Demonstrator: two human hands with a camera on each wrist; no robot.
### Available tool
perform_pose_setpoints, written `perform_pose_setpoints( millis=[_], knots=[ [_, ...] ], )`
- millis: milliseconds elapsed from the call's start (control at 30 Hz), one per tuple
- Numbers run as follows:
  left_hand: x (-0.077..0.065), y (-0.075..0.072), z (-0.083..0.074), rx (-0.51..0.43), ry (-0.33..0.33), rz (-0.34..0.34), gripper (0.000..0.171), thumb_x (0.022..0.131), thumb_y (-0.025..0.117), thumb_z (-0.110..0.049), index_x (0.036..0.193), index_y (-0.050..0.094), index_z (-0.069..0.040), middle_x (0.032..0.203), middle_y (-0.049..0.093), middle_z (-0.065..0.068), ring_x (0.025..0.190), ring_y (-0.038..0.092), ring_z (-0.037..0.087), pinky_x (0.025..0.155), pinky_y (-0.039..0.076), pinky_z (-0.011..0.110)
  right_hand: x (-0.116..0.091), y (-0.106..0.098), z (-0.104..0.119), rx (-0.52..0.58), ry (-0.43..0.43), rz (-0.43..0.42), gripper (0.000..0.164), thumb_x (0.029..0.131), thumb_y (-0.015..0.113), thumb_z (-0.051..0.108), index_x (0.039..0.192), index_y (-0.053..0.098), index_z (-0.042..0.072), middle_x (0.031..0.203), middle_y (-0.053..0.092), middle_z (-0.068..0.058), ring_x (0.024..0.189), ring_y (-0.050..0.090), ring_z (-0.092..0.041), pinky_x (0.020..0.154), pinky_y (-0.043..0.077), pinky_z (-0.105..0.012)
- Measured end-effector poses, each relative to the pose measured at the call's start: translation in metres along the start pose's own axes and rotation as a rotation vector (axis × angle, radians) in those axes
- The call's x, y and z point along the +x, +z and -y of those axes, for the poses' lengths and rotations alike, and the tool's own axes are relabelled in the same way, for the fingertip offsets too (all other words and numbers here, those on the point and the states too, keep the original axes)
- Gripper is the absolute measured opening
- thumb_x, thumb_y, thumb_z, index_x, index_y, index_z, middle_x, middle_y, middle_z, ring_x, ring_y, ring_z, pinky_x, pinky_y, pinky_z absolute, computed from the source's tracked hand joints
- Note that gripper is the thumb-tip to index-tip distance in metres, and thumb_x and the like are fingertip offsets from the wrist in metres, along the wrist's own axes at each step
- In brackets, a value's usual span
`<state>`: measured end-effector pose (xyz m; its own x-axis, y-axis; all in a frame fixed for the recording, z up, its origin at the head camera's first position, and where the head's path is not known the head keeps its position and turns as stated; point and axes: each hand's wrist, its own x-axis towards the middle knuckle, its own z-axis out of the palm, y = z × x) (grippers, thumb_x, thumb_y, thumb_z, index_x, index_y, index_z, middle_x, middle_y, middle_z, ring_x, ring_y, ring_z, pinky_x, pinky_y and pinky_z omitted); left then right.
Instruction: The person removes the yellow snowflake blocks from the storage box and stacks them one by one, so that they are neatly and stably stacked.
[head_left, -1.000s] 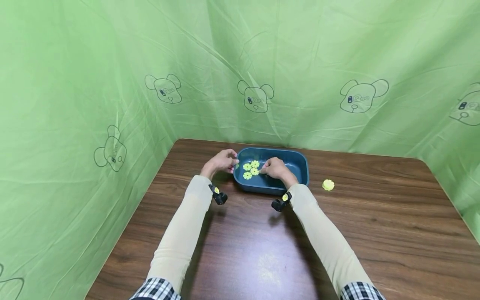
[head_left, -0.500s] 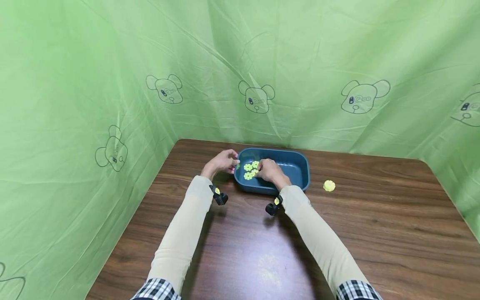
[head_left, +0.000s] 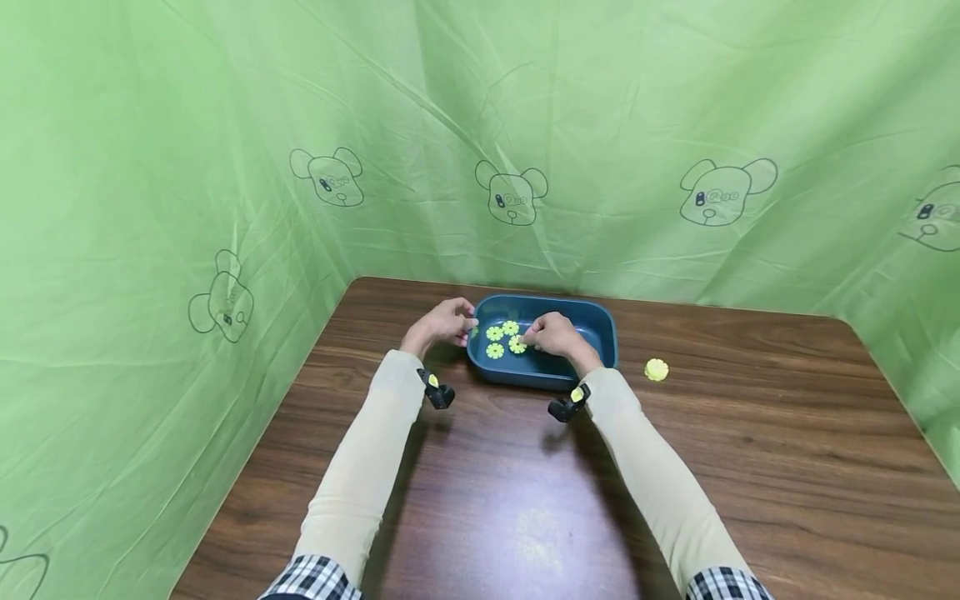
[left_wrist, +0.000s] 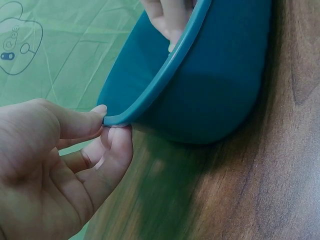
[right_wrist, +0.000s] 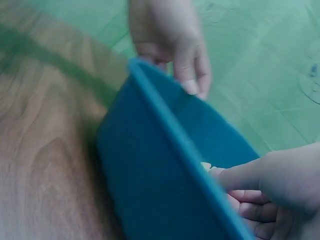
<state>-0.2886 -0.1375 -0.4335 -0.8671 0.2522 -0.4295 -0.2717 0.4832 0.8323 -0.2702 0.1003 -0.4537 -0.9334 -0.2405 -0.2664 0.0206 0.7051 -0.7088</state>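
Note:
A dark blue plastic basin (head_left: pixel 596 329) stands near the back of the table. My left hand (head_left: pixel 444 322) grips its left rim, thumb on top and fingers beneath, as the left wrist view shows closely. Inside, on the left half of the floor, lie several yellow flower-shaped pieces (head_left: pixel 495 351). My right hand (head_left: pixel 558 335) reaches over the basin's front wall and pinches the edge of one yellow flower-shaped piece (head_left: pixel 517 344) between thumb and fingers. In the right wrist view only a sliver of that piece (right_wrist: pixel 206 166) shows past the rim.
To the right of the basin, one or more yellow flower-shaped pieces (head_left: pixel 656 370) rest on the brown wooden table (head_left: pixel 765 417). A green curtain (head_left: pixel 600 125) printed with bear heads hangs behind and to the left, close to the table's back edge.
My right hand moved left over the flower-shaped pieces, then back right, and the piece at its fingertips now lies slightly farther right from the others. My left hand stays on the rim.

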Motion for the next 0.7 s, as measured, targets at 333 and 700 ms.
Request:
perform_pose_setpoints(
  millis=[333, 700],
  knots=[
    [0.001, -0.001, 0.001, 0.009, 0.002, -0.005, 0.027, 0.098, 0.053, -0.011, 0.123, 0.046, -0.005, 0.091, 0.054, 0.015, 0.069, 0.057, 0.017, 0.089, 0.055, 0.048, -0.019, -0.023, -0.005, 0.164, 0.026, -0.037, 0.023, 0.09, 0.067, 0.028, 0.096, 0.07, 0.007, 0.105, 0.066, -0.009, 0.092, 0.063, -0.023, 0.083, 0.052, -0.034],
    [0.002, 0.0, -0.001, -0.009, -0.014, 0.001, 0.026, 0.098, 0.052, -0.01, 0.123, 0.046, -0.005, 0.087, 0.053, 0.01, 0.069, 0.057, 0.017, 0.092, 0.053, 0.049, -0.049, -0.05, -0.011, 0.171, -0.001, -0.136, 0.028, 0.091, 0.065, 0.031, 0.1, 0.068, 0.005, 0.095, 0.065, -0.012, 0.087, 0.059, -0.023, 0.072, 0.047, -0.028]
  ],
)
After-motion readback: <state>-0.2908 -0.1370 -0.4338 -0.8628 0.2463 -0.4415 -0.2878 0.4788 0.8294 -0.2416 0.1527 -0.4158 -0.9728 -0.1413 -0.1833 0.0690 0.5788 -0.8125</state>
